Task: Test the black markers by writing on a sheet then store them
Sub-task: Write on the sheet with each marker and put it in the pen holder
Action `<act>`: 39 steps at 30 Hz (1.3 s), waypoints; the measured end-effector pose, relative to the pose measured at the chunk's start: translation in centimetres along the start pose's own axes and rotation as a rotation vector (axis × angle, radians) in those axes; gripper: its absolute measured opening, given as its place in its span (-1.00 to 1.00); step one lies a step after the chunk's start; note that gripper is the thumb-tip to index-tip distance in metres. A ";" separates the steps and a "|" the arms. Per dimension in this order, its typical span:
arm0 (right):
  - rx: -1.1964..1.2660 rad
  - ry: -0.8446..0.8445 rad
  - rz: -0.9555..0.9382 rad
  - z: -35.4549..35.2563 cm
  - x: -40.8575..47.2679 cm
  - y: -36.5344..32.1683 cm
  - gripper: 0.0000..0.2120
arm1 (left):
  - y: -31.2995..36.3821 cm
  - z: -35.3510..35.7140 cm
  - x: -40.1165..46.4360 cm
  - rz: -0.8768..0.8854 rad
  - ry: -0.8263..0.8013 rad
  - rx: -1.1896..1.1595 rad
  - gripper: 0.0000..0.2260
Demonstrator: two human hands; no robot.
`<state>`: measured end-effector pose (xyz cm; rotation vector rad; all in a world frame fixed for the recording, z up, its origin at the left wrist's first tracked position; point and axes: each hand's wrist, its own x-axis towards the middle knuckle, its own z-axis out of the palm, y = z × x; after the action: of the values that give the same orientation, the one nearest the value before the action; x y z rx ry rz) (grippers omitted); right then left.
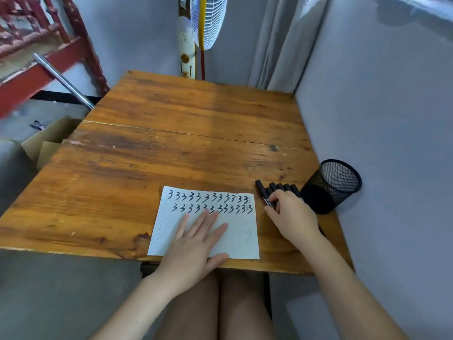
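A white sheet [235, 239] lies near the front edge of the wooden table [171, 133], with two rows of black handwritten 3s across its top. My left hand [196, 244] rests flat on the sheet, fingers spread. Several black markers [277, 188] lie side by side just right of the sheet. My right hand [291, 217] sits over their near ends, its fingertips closed around the leftmost marker [261, 190]. A black mesh pen holder [333, 185] stands tilted against the wall, right of the markers.
A grey partition wall [380, 143] runs along the table's right side. A cardboard box [49, 143] sits on the floor to the left. A white fan [208, 20] and a pole stand behind the far table edge. My knees show below the table's front.
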<state>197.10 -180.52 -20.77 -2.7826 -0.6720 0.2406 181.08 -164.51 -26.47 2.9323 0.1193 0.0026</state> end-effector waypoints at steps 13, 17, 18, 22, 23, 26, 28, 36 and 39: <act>0.201 0.258 0.010 -2.4 -1.1 -0.1 -0.85 | 1.7 -2.8 0.3 -0.063 0.095 -0.239 -0.39; 0.514 -0.101 -0.174 -4.1 -4.9 -1.1 -0.95 | 3.2 -5.3 0.4 -0.047 0.316 -0.430 -0.43; 0.564 -0.226 -0.191 -3.9 -5.8 -1.3 -0.94 | 3.5 -5.5 0.5 -0.013 0.331 -0.392 -0.44; 0.740 -0.339 -0.193 -3.4 -7.4 -1.0 -0.94 | 3.8 -5.5 -0.1 0.108 0.332 -0.315 -0.71; 0.803 -0.337 -0.187 -3.6 -7.7 -0.8 -0.93 | 3.8 -5.7 -0.4 0.112 0.321 -0.349 -0.77; 1.183 -0.340 -0.125 -3.8 -8.4 -0.3 -0.84 | 3.8 -6.3 -1.2 0.120 0.340 -0.399 -0.75; 1.386 -0.332 -0.107 -3.4 -8.8 -0.9 -0.72 | 4.1 -6.7 -1.4 0.129 0.359 -0.391 -0.74; 1.302 -0.361 -0.184 -3.9 -8.1 -4.3 -0.64 | 4.9 -9.1 -0.7 0.130 0.153 -0.432 -0.57; 1.324 -0.391 -0.227 -4.6 -7.8 -3.8 -0.66 | 5.1 -10.2 -0.5 0.176 0.094 -0.454 -0.61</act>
<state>189.70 -181.93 -14.51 -1.3921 -0.5697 0.8241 180.91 -167.45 -15.46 2.4788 -0.1125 0.1712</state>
